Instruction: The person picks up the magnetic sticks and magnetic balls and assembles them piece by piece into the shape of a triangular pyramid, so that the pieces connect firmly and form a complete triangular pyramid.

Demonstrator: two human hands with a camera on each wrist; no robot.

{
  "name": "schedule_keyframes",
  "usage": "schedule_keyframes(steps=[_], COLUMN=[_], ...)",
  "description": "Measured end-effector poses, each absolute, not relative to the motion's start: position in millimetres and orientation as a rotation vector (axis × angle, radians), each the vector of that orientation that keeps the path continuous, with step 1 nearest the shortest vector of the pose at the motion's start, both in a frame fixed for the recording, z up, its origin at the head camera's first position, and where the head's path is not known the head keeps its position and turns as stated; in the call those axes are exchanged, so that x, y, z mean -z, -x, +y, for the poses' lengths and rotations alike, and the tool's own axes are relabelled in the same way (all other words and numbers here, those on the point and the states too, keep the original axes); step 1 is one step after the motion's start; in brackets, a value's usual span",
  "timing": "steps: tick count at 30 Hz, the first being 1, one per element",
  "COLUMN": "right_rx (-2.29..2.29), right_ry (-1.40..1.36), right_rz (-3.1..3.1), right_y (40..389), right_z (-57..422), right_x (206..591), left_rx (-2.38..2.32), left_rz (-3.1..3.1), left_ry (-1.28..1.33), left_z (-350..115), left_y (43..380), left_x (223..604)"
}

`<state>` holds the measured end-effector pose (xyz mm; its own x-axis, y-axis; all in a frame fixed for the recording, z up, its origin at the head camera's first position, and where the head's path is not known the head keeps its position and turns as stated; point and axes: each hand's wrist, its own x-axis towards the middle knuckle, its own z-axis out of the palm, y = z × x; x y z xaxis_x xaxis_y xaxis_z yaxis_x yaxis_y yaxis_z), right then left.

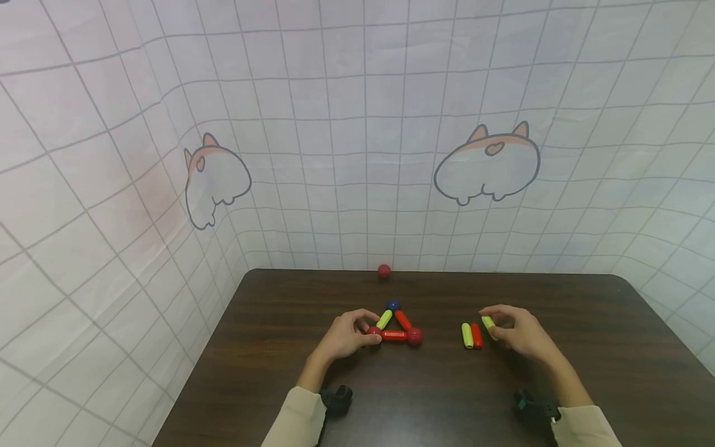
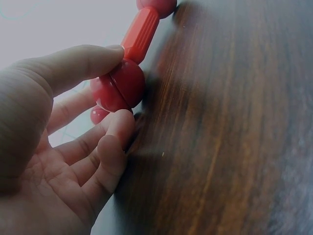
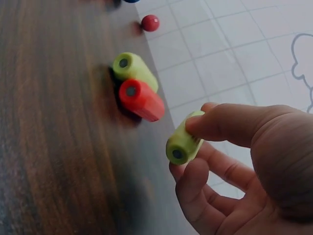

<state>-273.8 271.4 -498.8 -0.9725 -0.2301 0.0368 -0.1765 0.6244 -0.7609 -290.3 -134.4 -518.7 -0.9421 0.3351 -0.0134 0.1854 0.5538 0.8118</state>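
A triangle of magnetic rods and balls lies on the table. Its corners are a blue ball [image 1: 393,305], a red ball [image 1: 414,336] at the right and another red ball [image 2: 119,85] at the left. Red rods [image 1: 394,336] form two sides, a yellow-green rod [image 1: 384,320] the third. My left hand [image 1: 349,335] grips the left red ball between thumb and fingers. My right hand [image 1: 519,329] pinches a yellow-green magnetic rod [image 3: 185,139], its dark end showing in the right wrist view. Just left of that hand, a yellow-green rod [image 3: 134,71] and a red rod [image 3: 142,100] lie side by side.
A loose red ball [image 1: 384,271] sits at the far edge of the dark wooden table [image 1: 424,397]. Behind it hangs a white gridded cloth [image 1: 346,155] with cartoon animal drawings. Each wrist wears a black device.
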Motion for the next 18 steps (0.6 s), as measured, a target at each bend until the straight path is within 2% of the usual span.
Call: schedule_keyframes(steps=[18], right_rx=[1.509], right_ry=[0.432], right_rz=[2.682], right_y=[267], right_z=[249], right_x=[475], left_rx=[-1.351], left_rz=[2.605], left_ry=[-0.443], left_z=[-135], left_y=[290], left_x=[518])
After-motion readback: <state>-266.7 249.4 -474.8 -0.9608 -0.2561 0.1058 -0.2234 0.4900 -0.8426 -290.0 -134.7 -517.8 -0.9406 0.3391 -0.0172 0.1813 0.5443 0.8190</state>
